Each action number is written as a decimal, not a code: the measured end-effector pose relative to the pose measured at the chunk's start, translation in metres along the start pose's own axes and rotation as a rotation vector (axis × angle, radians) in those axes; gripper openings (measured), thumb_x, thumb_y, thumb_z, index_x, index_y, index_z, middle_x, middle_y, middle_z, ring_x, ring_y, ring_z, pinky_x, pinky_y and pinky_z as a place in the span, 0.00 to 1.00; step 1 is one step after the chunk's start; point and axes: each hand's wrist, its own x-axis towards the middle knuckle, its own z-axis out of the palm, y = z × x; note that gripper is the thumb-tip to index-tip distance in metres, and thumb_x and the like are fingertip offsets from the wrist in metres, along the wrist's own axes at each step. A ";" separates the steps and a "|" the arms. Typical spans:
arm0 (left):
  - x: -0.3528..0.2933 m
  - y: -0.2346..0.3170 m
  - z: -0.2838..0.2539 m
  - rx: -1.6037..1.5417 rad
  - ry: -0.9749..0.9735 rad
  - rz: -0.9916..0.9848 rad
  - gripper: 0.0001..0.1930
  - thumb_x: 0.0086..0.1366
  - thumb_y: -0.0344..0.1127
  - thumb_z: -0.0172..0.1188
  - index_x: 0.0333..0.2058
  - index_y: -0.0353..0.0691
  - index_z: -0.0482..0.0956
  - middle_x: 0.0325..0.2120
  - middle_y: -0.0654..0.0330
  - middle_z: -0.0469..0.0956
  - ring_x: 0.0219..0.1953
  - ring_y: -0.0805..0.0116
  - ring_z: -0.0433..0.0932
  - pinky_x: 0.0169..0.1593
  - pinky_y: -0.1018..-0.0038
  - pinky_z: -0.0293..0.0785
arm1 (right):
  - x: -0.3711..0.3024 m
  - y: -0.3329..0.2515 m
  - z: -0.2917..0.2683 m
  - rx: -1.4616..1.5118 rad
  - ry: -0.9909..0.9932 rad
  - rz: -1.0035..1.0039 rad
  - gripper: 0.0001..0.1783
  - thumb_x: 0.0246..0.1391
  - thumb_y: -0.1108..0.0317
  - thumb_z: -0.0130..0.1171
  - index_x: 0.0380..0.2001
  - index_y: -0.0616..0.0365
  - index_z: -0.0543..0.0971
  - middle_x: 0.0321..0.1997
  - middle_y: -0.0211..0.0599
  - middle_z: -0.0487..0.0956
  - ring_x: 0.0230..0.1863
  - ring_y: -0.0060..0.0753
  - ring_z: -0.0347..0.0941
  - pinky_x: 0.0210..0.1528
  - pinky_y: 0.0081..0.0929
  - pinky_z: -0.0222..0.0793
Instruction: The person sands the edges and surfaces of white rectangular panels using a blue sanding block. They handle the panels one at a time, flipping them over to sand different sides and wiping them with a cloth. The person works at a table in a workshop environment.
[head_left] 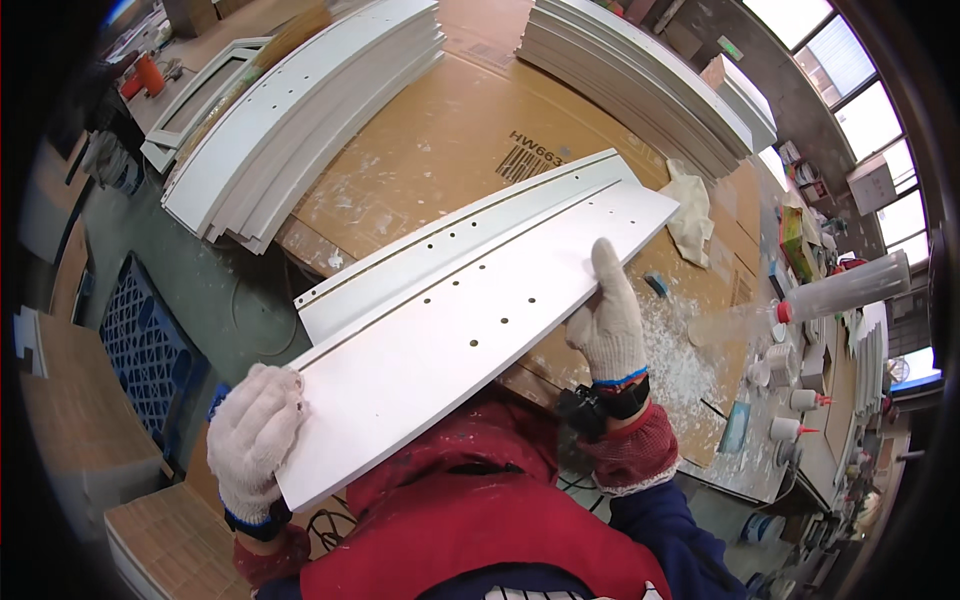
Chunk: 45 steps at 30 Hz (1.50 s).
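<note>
A long white panel (pixel 420 370) with drilled holes and a groove along its far edge is tilted in front of me. My left hand (pixel 257 432), in a white knit glove, is closed around its left end. Toward the right end, my right hand (pixel 612 325), gloved too, grips the near edge, thumb on top and fingers hidden below. Just behind lies a second white panel (pixel 385 262), also grooved and drilled, partly covered by the held one. It rests on the cardboard-covered table (pixel 400 165).
Stacks of white panels stand at the far left (pixel 290 110) and far right (pixel 630 70). On the right are a crumpled cloth (pixel 690 215), a clear plastic bottle (pixel 850 287), small red-tipped bottles (pixel 785 429) and scattered white flakes. A blue plastic pallet (pixel 145 345) lies on the left floor.
</note>
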 end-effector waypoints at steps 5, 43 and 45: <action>-0.039 -0.010 0.043 -0.104 0.284 -0.481 0.21 0.64 0.35 0.54 0.54 0.37 0.66 0.51 0.51 0.73 0.51 0.55 0.74 0.58 0.61 0.69 | 0.010 0.023 -0.038 0.048 -0.081 0.096 0.20 0.60 0.72 0.51 0.54 0.68 0.66 0.51 0.47 0.75 0.52 0.42 0.74 0.54 0.35 0.75; -0.035 -0.018 0.061 -1.790 0.764 -0.989 0.14 0.57 0.21 0.56 0.44 0.28 0.74 0.38 0.55 0.78 0.40 0.68 0.79 0.47 0.72 0.77 | 0.012 0.057 0.055 -0.323 -0.616 0.236 0.25 0.62 0.65 0.50 0.58 0.68 0.63 0.50 0.52 0.74 0.42 0.39 0.77 0.38 0.33 0.80; -0.031 -0.036 0.059 -1.747 0.744 -0.944 0.12 0.58 0.23 0.56 0.42 0.28 0.75 0.37 0.55 0.78 0.41 0.66 0.80 0.48 0.70 0.77 | 0.006 0.056 0.053 -0.394 -0.590 0.272 0.24 0.62 0.65 0.50 0.57 0.68 0.63 0.50 0.51 0.74 0.43 0.38 0.77 0.38 0.32 0.79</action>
